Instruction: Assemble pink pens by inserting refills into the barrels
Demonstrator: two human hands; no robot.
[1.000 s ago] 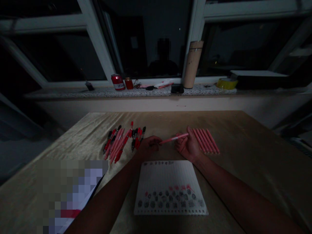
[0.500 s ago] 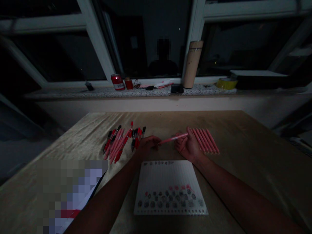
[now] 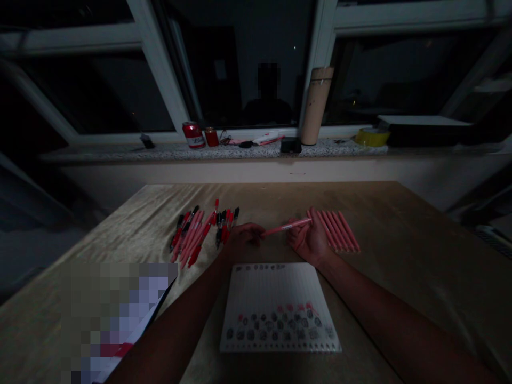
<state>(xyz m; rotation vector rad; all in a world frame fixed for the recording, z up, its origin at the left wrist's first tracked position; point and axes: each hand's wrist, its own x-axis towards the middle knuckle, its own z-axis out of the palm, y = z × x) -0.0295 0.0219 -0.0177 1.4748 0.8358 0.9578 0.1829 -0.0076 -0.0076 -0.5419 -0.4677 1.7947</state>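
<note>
A pink pen (image 3: 287, 226) spans the gap between my two hands above the table, tilted with its right end higher. My left hand (image 3: 245, 234) pinches the pen's left end in its fingertips. Turned partly palm up, my right hand (image 3: 310, 237) has its thumb and fingers closed on the other end. Just right of it, several pink pens (image 3: 339, 232) lie side by side in a slanted row. To the left of my left hand is a loose pile of pink, red and black pens (image 3: 196, 234). A lined notebook page (image 3: 276, 304) with dark and red round marks lies between my forearms.
At the lower left, a pale blurred-out item (image 3: 136, 314) lies partly behind my left forearm. On the windowsill (image 3: 160, 152) stand a red can (image 3: 193, 135), a red jar (image 3: 211, 136), a tall tan cylinder (image 3: 317, 106) and a yellow tape roll (image 3: 372, 137).
The pink pen and my right hand have shifted very slightly to the right. Both hands keep their hold, and the other pens and notebook page stay in place.
</note>
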